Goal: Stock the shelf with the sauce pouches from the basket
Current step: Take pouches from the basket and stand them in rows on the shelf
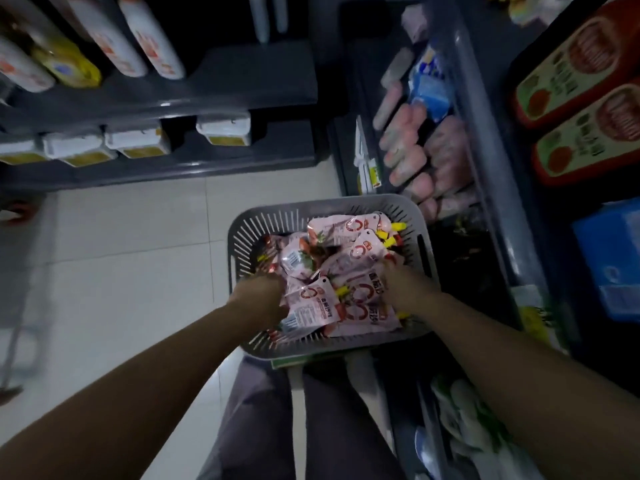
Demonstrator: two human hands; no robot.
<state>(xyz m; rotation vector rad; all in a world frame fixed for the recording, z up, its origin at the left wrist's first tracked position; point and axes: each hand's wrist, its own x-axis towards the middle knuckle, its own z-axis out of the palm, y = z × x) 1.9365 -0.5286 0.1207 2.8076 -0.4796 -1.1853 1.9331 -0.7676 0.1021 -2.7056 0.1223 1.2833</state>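
Observation:
A grey slotted basket (349, 206) sits in front of me, low down, holding several pink sauce pouches (356, 252) with yellow and red spouts. My left hand (259, 294) is inside the basket at its left side, fingers curled into the pile against a pink pouch (317, 303). My right hand (403, 280) is in at the right side, fingers closed among the pouches near a large pink pouch (367, 306). The fingertips of both hands are hidden by pouches. The shelf (485, 174) at right holds a row of similar pink pouches (429, 150).
Red and cream sauce packs (581, 109) lie on the upper right shelf, a blue box (613, 258) below them. A dark shelf unit (173, 95) at left carries white bottles and white tubs. Pale floor tiles (121, 254) lie to the left of the basket.

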